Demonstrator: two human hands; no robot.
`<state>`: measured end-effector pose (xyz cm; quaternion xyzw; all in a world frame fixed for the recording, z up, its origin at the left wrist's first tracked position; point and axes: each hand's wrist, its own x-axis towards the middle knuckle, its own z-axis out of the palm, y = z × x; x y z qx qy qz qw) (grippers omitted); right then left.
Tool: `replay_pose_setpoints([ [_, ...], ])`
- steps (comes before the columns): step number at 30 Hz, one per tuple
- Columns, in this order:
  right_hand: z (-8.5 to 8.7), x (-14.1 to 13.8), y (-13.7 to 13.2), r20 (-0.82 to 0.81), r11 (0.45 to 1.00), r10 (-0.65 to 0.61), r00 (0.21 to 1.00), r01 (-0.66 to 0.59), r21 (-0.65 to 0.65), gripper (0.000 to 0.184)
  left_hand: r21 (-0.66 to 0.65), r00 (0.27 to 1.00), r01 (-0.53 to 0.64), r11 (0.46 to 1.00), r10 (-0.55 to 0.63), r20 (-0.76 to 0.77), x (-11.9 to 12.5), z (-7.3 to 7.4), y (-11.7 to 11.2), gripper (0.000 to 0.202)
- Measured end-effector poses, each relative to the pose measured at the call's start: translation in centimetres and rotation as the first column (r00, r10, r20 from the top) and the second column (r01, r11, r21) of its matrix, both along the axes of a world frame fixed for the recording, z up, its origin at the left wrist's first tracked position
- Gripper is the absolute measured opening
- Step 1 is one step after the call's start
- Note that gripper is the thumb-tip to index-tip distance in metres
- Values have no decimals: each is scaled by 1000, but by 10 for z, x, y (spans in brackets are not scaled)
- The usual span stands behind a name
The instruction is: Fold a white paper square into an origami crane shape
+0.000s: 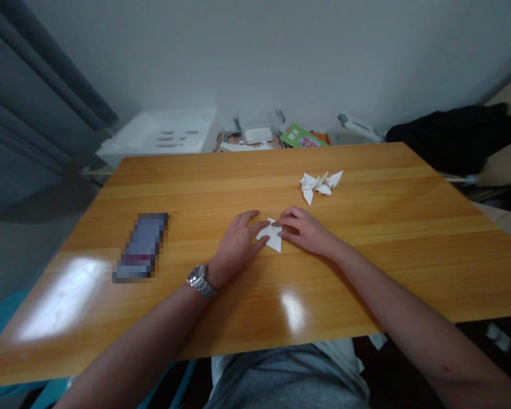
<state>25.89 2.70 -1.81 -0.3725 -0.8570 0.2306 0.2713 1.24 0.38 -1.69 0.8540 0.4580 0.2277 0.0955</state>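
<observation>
A small piece of folded white paper (274, 239) lies on the wooden table in front of me, with creases and pointed corners. My left hand (237, 243), wearing a metal watch (201, 280) on its wrist, has its thumb and index finger on the paper's left side. From the right, my right hand (307, 232) grips the paper's edge with thumb and fingertips. Beyond it sit white folded paper figures (321, 185) with pointed wings, close together; their exact number is unclear.
A phone-like device (141, 247), blurred out, lies left on the table (221, 193). Behind the far edge are a white tray (174, 128), a green booklet (300, 136) and assorted items. Dark cloth (447, 136) is piled at the right; a grey curtain (29, 85) hangs at the left.
</observation>
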Motion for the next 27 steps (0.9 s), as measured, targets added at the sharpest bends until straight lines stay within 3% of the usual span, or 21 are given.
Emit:
replay_pose_setpoints([
  [8, 7, 0, 1, -17, 997, -73, 997, 72, -40, 10, -10, 1000, -16, 1000, 15, -10, -2, -1, 0, 39],
  [12, 8, 5, 1, -5, 999, -34, 999, 34, -42, 5, -8, 1000, 4, 1000, -4, -9, -2, 0, 0, 38],
  [17, 9, 4, 0, -11, 996, 88, 996, -88, 14, 12, 18, 999, 34, 999, -33, -23, -2, 0, 2, 38],
  [23, 10, 3, -3, -25, 986, 153, 988, -155, -63, 15, -16, 980, 200, 980, -200, 15, 2, 8, 0, 31],
  [27, 15, 6, -4, -20, 979, 169, 986, -170, -110, 18, -79, 972, 236, 969, -234, 28, 2, 10, -1, 29],
])
